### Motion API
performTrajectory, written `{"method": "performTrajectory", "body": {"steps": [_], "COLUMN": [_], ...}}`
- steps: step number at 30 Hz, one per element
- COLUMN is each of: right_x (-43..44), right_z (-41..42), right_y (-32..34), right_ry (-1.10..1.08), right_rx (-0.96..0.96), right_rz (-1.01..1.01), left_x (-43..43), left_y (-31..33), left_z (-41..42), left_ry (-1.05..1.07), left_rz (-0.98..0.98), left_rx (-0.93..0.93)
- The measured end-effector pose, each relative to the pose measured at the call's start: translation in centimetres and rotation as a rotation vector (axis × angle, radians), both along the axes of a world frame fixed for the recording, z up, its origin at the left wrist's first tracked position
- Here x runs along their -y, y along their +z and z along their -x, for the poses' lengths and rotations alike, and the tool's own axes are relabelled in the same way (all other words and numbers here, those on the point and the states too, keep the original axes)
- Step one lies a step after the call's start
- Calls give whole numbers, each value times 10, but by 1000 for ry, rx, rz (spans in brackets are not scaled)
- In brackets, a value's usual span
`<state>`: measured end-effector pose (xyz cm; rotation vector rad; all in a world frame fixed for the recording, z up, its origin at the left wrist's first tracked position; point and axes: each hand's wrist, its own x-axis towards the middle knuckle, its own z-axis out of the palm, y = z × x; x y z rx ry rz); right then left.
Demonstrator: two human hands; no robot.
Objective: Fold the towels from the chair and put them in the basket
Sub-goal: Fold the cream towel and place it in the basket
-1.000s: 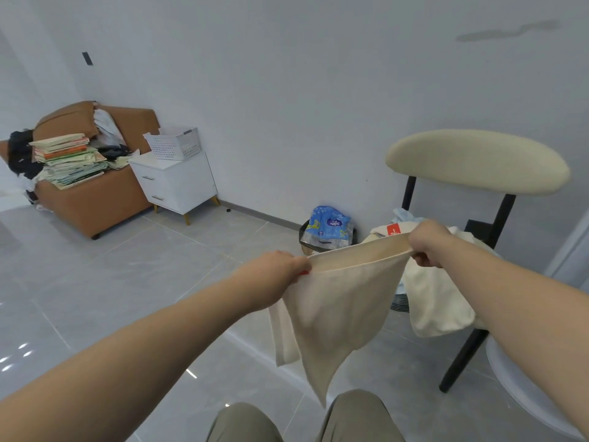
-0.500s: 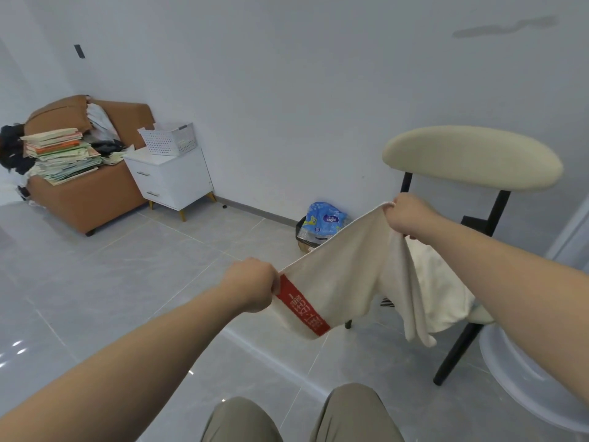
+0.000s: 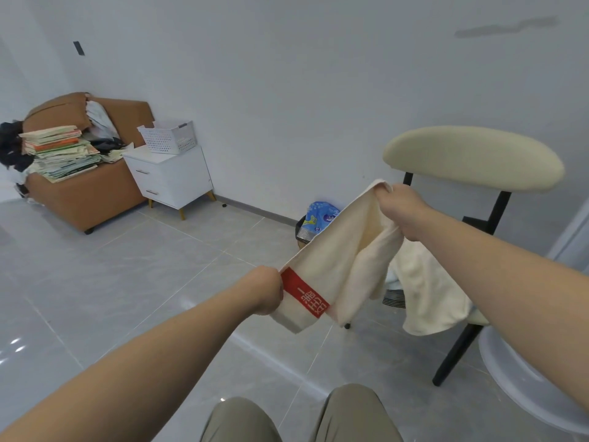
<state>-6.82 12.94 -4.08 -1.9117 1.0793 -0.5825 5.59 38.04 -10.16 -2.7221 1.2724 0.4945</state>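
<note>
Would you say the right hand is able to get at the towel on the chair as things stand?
Probably not yet: the right hand grips one end of the held towel, the left hand the other. The chair towel hangs just below, nothing between, so once freed it should manage.

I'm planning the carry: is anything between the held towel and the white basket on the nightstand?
Nothing visible. The towel, gripped by the left hand and right hand, faces bare floor up to the nightstand bearing the basket; the bin stands aside by the wall.
</note>
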Motion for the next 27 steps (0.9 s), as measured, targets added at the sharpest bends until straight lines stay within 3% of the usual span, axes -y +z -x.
{"method": "performTrajectory", "body": {"steps": [3,6,8,12,15,20,23,27], "right_x": [-9,-15,-22,-34,-41,-47,-51,-57], "right_z": [0,-4,-5,-9,-18,-28,-33,-38], "right_y": [10,16,19,23,25,24,30,40], "right_ry": [120,184,209,223,180,26,-40,-83], "right_rx": [-199,-323,-334,-333,-301,-78,41,102], "right_rz": [275,354,361,339,252,-49,-212,-327], "left_x": [1,4,11,25,31,34,37,47], "left_y": [-3,-6,-8,-4,1,-8,-14,-27], "left_z": [-9,-11,-5,22,55,102,116,111], "left_ry": [97,258,312,135,-57,-212,-168,8], "left_rz": [-19,170,313,344,303,338,366,432], "left_rx": [-86,-315,-360,-390,-389,-337,-193,-165]}}
